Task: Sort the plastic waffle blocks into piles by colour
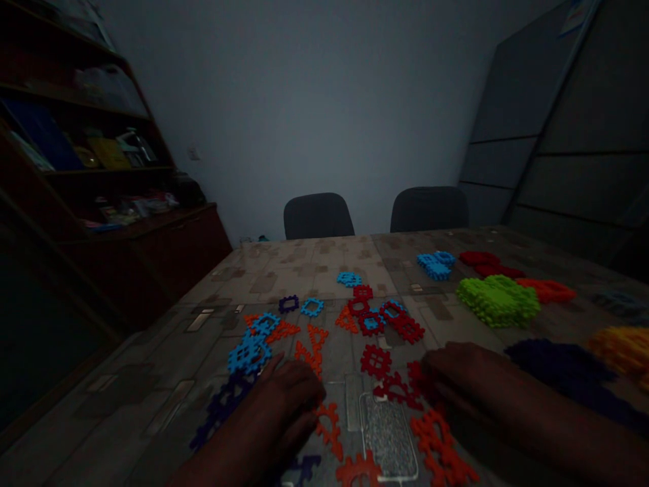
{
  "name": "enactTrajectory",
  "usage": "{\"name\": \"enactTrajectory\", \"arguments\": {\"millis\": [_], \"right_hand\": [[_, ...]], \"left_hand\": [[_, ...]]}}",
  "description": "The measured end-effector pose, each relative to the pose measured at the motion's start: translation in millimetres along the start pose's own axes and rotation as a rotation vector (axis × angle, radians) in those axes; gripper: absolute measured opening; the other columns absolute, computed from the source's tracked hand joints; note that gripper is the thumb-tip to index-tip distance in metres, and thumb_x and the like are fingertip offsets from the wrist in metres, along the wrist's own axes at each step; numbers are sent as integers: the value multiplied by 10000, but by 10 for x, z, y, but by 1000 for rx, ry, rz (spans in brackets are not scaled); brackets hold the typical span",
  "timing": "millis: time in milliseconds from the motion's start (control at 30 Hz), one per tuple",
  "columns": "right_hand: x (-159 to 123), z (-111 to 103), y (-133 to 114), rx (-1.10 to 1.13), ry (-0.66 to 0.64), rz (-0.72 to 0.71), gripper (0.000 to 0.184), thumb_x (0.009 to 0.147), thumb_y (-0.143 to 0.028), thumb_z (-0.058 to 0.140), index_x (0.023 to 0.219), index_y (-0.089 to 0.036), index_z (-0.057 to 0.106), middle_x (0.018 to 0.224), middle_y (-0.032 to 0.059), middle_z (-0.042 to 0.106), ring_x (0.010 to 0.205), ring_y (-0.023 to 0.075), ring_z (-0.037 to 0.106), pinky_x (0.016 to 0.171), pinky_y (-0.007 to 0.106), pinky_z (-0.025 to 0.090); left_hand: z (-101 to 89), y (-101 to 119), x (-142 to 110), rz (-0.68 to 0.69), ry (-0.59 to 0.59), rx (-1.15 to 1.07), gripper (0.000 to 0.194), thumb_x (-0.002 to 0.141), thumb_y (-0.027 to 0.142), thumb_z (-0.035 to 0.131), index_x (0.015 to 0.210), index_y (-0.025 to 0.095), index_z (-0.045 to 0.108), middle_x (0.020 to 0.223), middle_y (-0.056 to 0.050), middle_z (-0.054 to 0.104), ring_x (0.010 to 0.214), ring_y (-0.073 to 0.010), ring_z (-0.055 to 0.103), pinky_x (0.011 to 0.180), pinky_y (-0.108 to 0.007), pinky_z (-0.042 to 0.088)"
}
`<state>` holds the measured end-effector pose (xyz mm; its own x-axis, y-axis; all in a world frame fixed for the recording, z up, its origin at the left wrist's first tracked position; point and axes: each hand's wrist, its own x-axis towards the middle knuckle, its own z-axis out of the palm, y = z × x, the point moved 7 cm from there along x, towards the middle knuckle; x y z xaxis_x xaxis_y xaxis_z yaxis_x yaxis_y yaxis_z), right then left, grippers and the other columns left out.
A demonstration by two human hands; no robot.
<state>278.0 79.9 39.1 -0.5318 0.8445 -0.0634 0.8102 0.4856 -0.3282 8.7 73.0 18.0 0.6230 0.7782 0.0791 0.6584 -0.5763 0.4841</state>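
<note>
Left grip: the left hand (268, 412) was held low over the worktop (152, 379), its fingers loosely curled and pointing forward. Whether anything was held could not be told in the dim light.

Right grip: the right hand (471, 379) was laid out flat and partly open, its fingertips (428, 362) just beside a dark red piece (398, 391). No hold on anything could be confirmed.

Loose pieces: flat interlocking plastic pieces (376, 362) with toothed edges were scattered across the middle of the worktop, in red, orange, blue and purple. Square, ring and triangular shapes were seen, some joined into short chains.

Near the left hand: an orange triangular piece (310, 348) was seen just beyond the fingers, with a joined blue cluster (249, 353) and a purple chain (223, 406) to the left.

Stacks: a lime green heap (497, 301), a blue stack (435, 265) and a red group (489, 262) were placed towards the far right.

Between the hands: a clear glittered phone case (388, 436) was laid flat.

Background: two dark chairs (318, 216) stood beyond the worktop, and a shelf unit (86, 142) was seen on the left.
</note>
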Motion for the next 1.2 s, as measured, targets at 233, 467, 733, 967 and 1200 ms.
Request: {"name": "enactTrajectory", "arguments": {"millis": [233, 467, 733, 967, 1200], "right_hand": [[-364, 468, 101, -86, 76, 82, 460, 821, -308, 740, 1276, -251, 702, 1069, 102, 821, 920, 332, 790, 754, 427, 641], [-441, 704, 162, -251, 324, -154, 572, 806, -183, 683, 1369, -244, 602, 1137, 93, 829, 927, 307, 816, 778, 409, 680], [-416, 355, -130, -268, 453, -220, 532, 725, -126, 609, 1247, -228, 634, 1004, 72, 845, 771, 259, 812, 645, 341, 649], [-509, 445, -187, -343, 401, -277, 722, 623, -45, 572, 1316, -244, 612, 1037, 38, 839, 795, 253, 790, 755, 360, 623], [-528, 364, -148, -339, 389, -282, 720, 627, -93, 625, 1326, -265, 600, 1052, 27, 836, 817, 266, 791, 759, 383, 623]], "left_hand": [[-7, 244, -51, 28, -41, -66, 133, 1082, 299, 574, 1150, 274, 686, 1222, -44, 719, 1121, -238, 647, 1194, -444, 378], [247, 359, -60, 124, -62, -71, 244, 1017, 305, 661, 1259, 278, 648, 1268, -54, 728, 1231, -274, 632, 1205, -464, 377], [837, 361, -68, 260, 117, 117, 371, 1044, 547, 651, 1286, 274, 584, 1074, -27, 773, 1085, -245, 711, 1210, -477, 369], [766, 506, -98, 300, 163, 245, 334, 1133, 492, 462, 1337, 242, 548, 1067, -38, 771, 1009, -194, 728, 1210, -430, 375], [821, 516, -75, 279, 136, 253, 319, 1079, 488, 607, 1291, 250, 593, 1003, -11, 753, 986, -190, 735, 1189, -414, 426]]}}
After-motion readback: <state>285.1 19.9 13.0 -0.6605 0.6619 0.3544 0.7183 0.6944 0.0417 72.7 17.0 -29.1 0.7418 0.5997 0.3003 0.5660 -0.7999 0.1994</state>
